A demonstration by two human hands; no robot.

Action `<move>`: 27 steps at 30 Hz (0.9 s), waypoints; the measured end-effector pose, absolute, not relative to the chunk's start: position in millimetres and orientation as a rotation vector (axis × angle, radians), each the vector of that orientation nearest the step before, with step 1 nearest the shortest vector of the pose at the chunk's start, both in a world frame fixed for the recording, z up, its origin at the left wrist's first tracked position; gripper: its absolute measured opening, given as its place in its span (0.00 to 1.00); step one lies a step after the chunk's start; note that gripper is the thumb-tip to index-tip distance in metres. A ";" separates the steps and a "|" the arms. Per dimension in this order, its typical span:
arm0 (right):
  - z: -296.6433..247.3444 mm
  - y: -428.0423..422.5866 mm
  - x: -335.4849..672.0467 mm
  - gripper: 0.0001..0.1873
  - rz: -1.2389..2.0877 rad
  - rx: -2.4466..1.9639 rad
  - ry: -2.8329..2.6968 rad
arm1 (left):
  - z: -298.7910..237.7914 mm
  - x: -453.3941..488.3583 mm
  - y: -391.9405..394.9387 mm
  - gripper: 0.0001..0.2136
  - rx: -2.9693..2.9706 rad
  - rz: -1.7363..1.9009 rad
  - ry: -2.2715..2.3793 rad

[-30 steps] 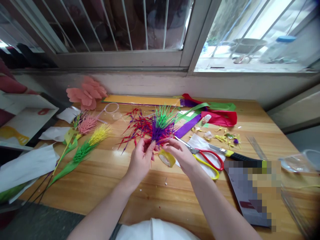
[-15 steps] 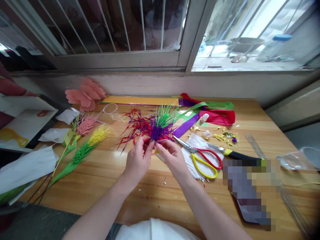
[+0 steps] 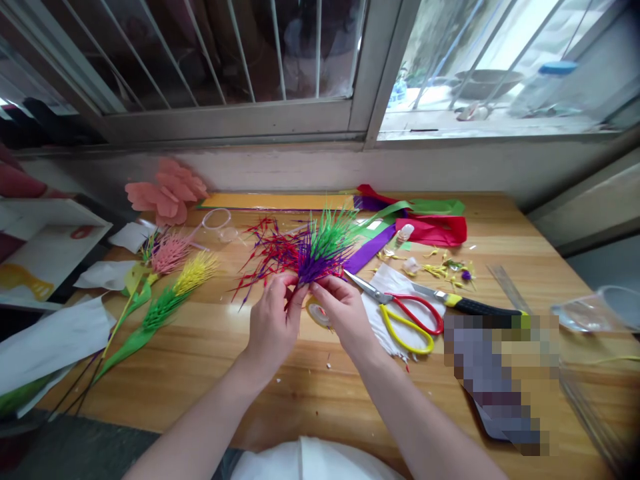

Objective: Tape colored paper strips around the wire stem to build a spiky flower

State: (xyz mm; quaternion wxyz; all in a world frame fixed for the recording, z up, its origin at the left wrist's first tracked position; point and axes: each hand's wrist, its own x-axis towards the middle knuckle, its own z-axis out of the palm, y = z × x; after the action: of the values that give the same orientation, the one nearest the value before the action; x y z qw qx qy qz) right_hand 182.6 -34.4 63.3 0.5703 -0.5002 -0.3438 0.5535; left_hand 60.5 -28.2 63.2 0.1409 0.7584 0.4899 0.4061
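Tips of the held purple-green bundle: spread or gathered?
Spread: the green tips fan apart above the purple bristles, which left hand and right hand pinch low down.

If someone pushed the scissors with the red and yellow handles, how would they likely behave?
The scissors would likely be stiff and fairly heavy, given their metal blades. Lying flat, they would probably slide rather than roll. The white sheet beneath may drag along.

left hand point(image 3: 273, 322), right hand point(image 3: 349, 315) on purple-green tuft point(image 3: 323, 255)

two hands point(image 3: 273, 317), one purple-green tuft point(image 3: 314, 264), one pair of scissors point(image 3: 383, 299), one black-handled cutter point(image 3: 483, 308), one tape roll point(image 3: 316, 312)
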 end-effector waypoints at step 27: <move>71.6 -38.8 187.0 0.14 1.241 -1.232 -0.936 | 66.3 54.9 -25.7 0.10 1.787 1.072 1.408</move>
State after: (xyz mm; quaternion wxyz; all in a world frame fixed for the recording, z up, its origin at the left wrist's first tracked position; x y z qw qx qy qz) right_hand 187.0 -38.8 71.6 0.5471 -0.5200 -0.3949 0.5237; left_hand 54.9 -25.7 66.3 0.3079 0.6760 0.5326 0.4056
